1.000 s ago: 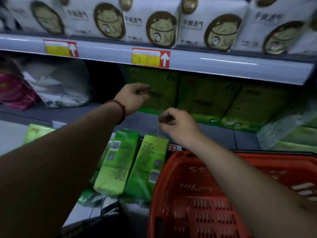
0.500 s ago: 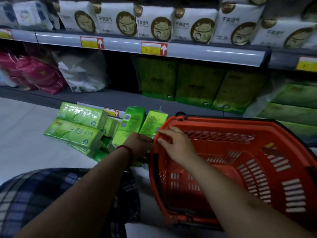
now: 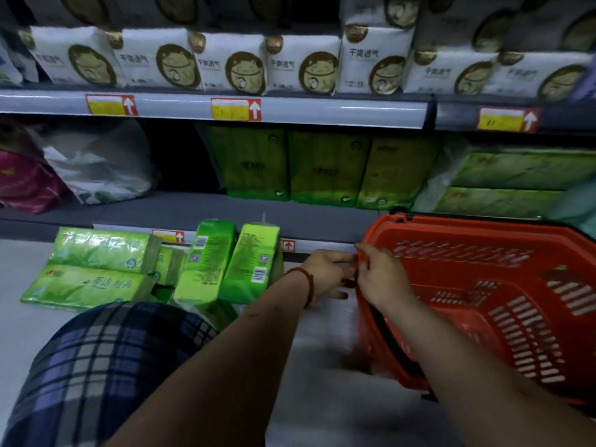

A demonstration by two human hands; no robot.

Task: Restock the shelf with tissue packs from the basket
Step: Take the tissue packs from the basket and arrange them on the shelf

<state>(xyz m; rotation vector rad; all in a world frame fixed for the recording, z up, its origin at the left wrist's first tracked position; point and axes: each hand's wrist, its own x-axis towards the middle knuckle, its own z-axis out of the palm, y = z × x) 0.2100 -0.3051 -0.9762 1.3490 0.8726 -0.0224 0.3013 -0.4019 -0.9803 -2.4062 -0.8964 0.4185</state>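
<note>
A dim shop aisle is filling the view, with white packs lining the upper tier and the grey lower shelf showing a bare stretch before its row of green packs. The red basket is lying tipped on the floor with nothing showing inside, while the glossy green tissue packs are sitting piled just below the shelf edge, some flat, two leaning upright, so unloading is looking done and shelving not yet. The left hand and right hand are both curling their fingers round the basket's near rim, gripping it.
</note>
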